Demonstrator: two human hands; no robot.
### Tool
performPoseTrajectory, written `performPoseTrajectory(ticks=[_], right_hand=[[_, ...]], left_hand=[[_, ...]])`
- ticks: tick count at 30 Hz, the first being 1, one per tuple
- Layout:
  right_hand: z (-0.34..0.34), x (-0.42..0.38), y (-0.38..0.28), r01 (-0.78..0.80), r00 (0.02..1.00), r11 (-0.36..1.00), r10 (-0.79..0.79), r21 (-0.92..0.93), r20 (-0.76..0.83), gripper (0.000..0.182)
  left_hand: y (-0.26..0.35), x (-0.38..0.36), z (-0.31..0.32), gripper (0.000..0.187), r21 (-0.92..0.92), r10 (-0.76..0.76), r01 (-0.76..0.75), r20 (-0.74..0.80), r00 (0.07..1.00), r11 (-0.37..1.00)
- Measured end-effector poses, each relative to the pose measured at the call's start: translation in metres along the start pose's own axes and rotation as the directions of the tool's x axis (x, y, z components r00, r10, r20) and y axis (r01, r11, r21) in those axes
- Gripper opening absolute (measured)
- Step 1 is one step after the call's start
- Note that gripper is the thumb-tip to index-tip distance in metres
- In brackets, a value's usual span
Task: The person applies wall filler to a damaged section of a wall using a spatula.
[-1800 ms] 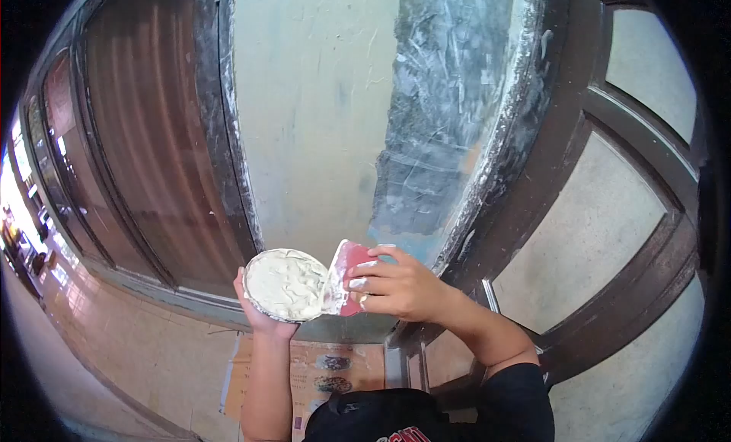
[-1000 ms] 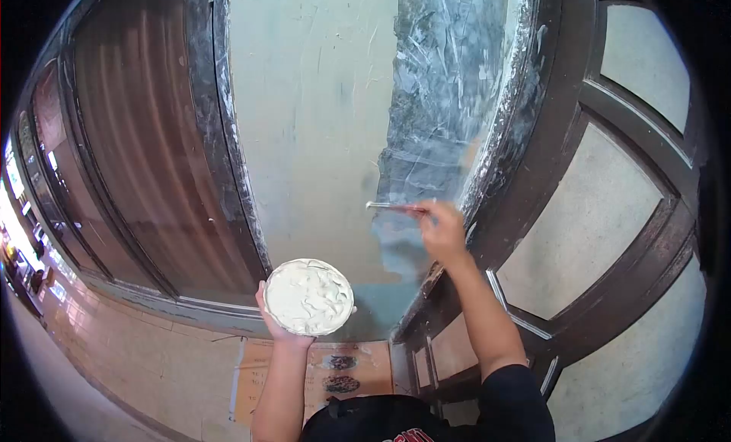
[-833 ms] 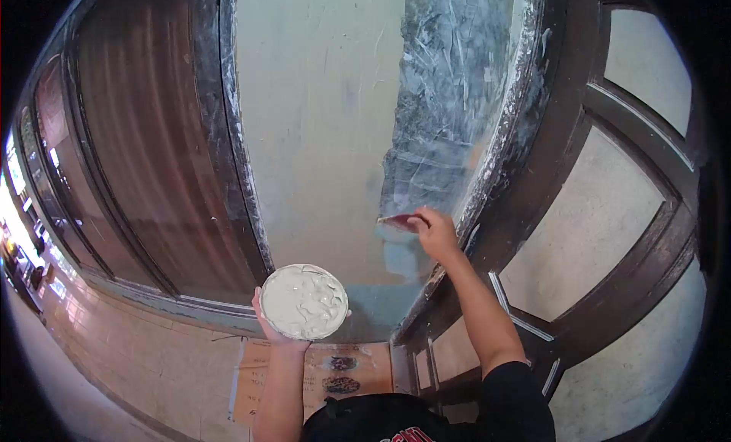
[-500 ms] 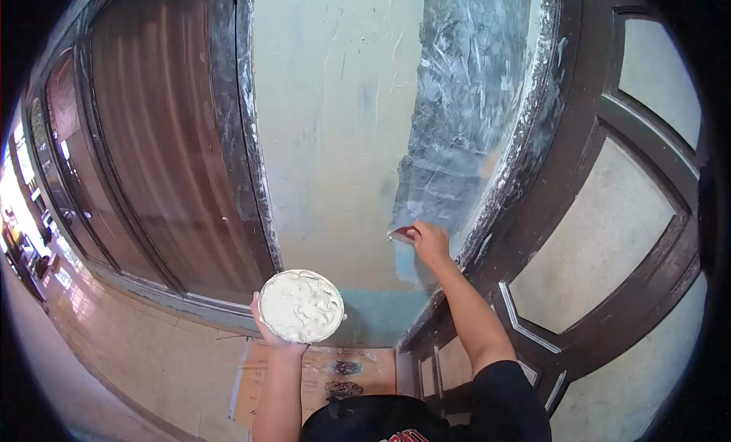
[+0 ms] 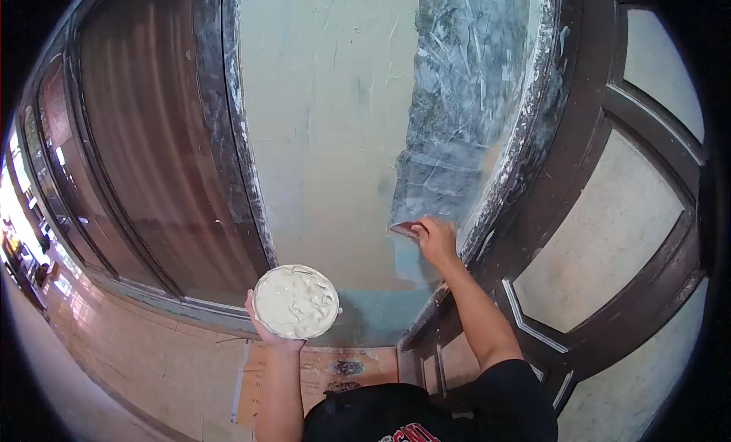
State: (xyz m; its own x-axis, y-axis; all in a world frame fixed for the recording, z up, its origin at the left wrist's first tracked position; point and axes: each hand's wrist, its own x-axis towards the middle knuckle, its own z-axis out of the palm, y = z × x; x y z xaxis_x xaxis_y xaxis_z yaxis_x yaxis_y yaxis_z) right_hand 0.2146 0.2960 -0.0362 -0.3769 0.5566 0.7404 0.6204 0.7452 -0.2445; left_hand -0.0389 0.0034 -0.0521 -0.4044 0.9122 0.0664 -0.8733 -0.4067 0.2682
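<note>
A round tub of white paste [image 5: 296,302] rests on my left hand [image 5: 263,322], its open top facing up. The paste surface has ridges and folds. My right hand [image 5: 437,241] pinches a small dark red scraper [image 5: 405,229], whose edge lies at the wall. Around the blade, the wall [image 5: 327,137] changes from smooth beige on the left to a rough grey-blue patch [image 5: 449,99] on the right. Just below the scraper is a light blue patch [image 5: 409,261]. The tub is lower and to the left of the scraper.
A dark wooden door with pale panels [image 5: 609,229] stands close on the right. Dark-framed glass panels [image 5: 145,122] line the left. Stained cardboard [image 5: 316,372] lies on the tiled floor [image 5: 183,366] at the wall's foot. A white-smeared frame edge [image 5: 512,153] borders the grey-blue patch.
The view has shifted slightly. The tub and my left hand appear a little further left and up, and my right hand sits slightly further right. Both hands keep their holds.
</note>
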Motion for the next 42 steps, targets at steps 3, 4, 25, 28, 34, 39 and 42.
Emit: performPoseTrajectory(ticks=[3,4,25,28,34,39,42], right_hand=[[0.013,-0.015,0.008,0.026,0.997,1.0,-0.027,0.016,0.073,0.009],[0.018,-0.015,0.006,0.033,0.997,0.999,-0.031,-0.019,0.073,0.01],[0.009,-0.012,-0.008,-0.006,0.999,0.999,0.009,-0.047,0.047,0.012],[0.034,-0.027,0.0,0.036,0.998,0.997,-0.031,-0.067,0.062,0.012],[-0.007,0.03,-0.023,-0.01,0.995,1.0,0.008,-0.01,-0.103,0.008],[0.03,-0.034,0.003,0.093,0.99,0.993,-0.1,-0.067,-0.099,0.009],[0.033,-0.043,0.0,0.023,0.986,0.999,-0.016,-0.043,0.165,0.008]], left_hand=[[-0.004,0.003,-0.011,0.084,-0.049,-0.014,0.014,0.005,1.0,0.999],[-0.004,0.003,-0.009,0.084,-0.043,-0.045,0.046,0.042,0.998,0.998],[-0.001,-0.006,-0.003,0.08,-0.007,0.019,-0.02,-0.07,0.997,1.0],[-0.001,-0.007,-0.01,0.08,-0.002,0.013,-0.012,0.007,1.0,1.0],[0.002,-0.008,-0.014,0.081,0.008,0.041,-0.041,-0.042,0.998,0.999],[-0.001,-0.013,-0.01,0.081,0.012,0.07,-0.07,-0.04,0.997,0.997],[0.0,-0.018,-0.014,0.082,0.038,0.055,-0.055,-0.006,0.998,0.998]])
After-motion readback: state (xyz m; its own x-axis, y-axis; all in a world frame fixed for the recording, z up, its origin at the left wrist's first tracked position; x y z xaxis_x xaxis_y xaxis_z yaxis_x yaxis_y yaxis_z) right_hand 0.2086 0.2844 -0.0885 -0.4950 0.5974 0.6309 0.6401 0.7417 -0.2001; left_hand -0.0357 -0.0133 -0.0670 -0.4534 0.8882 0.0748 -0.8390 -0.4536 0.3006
